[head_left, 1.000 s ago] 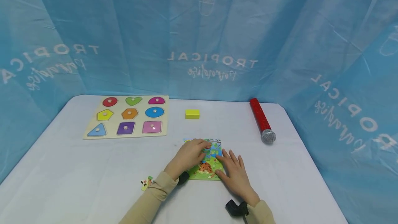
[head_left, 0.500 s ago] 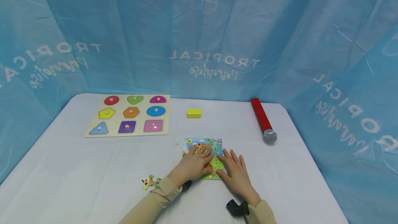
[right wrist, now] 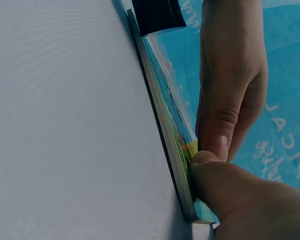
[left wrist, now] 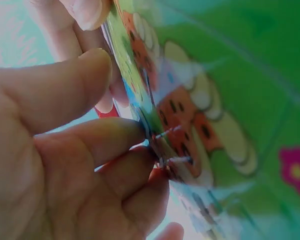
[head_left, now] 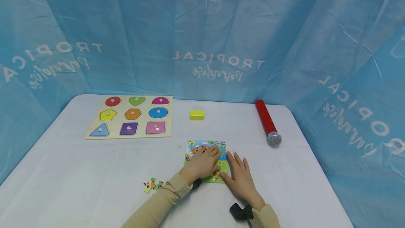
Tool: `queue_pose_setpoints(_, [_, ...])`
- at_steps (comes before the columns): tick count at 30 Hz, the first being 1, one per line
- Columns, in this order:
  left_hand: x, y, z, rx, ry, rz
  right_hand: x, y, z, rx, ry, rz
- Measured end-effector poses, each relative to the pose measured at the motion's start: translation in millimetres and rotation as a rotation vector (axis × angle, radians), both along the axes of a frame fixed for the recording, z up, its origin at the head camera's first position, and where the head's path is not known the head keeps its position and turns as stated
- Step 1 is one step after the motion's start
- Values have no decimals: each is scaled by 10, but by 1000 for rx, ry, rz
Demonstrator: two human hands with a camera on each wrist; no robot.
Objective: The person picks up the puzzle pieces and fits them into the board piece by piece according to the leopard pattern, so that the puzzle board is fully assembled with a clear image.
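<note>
A flat cartoon jigsaw puzzle [head_left: 223,166] with a spotted animal on green and blue lies in front of me. My left hand [head_left: 202,163] lies across its middle, fingers stretched out, hiding much of the picture. In the left wrist view its fingertips touch the puzzle surface [left wrist: 270,110]. My right hand [head_left: 239,178] rests along the puzzle's right edge with straight fingers. Its thumb [right wrist: 215,182] is right at the puzzle's edge in the right wrist view. Loose jigsaw pieces [head_left: 153,185] lie left of the puzzle, beside the left sleeve.
A wooden shape board [head_left: 143,133] with knobbed pieces lies at the back left. Behind the puzzle sits a yellow block [head_left: 197,115]. A red microphone [head_left: 267,120] lies at the back right. Blue printed cloth [head_left: 202,27] hangs behind the white table [head_left: 79,171].
My left hand has come down from the puzzle's upper part, flattened and slid toward its lower right. More of the loose pieces shows beside the sleeve. The right hand stays nearly still.
</note>
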State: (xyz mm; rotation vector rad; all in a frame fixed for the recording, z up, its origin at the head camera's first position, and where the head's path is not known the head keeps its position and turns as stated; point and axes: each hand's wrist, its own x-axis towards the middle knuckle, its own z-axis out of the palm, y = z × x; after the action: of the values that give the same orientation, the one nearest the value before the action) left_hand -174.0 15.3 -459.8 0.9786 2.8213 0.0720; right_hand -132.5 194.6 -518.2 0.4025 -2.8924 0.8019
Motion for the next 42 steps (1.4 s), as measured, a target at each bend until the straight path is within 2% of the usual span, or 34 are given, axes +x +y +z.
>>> queue_pose_setpoints(6, [17, 59, 13, -57, 45, 35, 5, -13, 3, -4, -6, 2])
queue_pose_setpoints(13, [32, 122, 22, -82, 99, 77, 2, 8, 7, 9, 46, 11])
queue_pose_setpoints(20, [9, 156, 42, -111, 107, 59, 24, 19, 6, 6, 28, 1])
queue_pose_setpoints(25, [15, 184, 65, -135, 137, 72, 12, 12, 6, -5, 20, 5])
queue_pose_setpoints(28, [10, 185, 79, -128, 131, 75, 0, 5, 4, -11, 5, -5])
queue_pose_setpoints(30, [1, 152, 65, -93, 97, 69, -2, 2, -3, -12, 1, -6])
queue_pose_setpoints(32, [-15, 71, 34, -13, 28, 56, 3, -5, -3, -15, 7, 3])
queue_pose_setpoints(36, [-37, -214, -21, 238, -140, 40, 16, -18, -3, -21, 7, 19])
queue_pose_setpoints(38, [-40, -379, 5, 351, -181, 41, 15, -17, -6, -21, -6, 12])
queue_pose_setpoints(40, [-34, -561, 57, 428, -195, 71, 8, -12, -6, -19, -26, -1])
queue_pose_setpoints(42, [-10, -752, 129, 469, -210, 142, -2, -5, -4, -18, -39, -11])
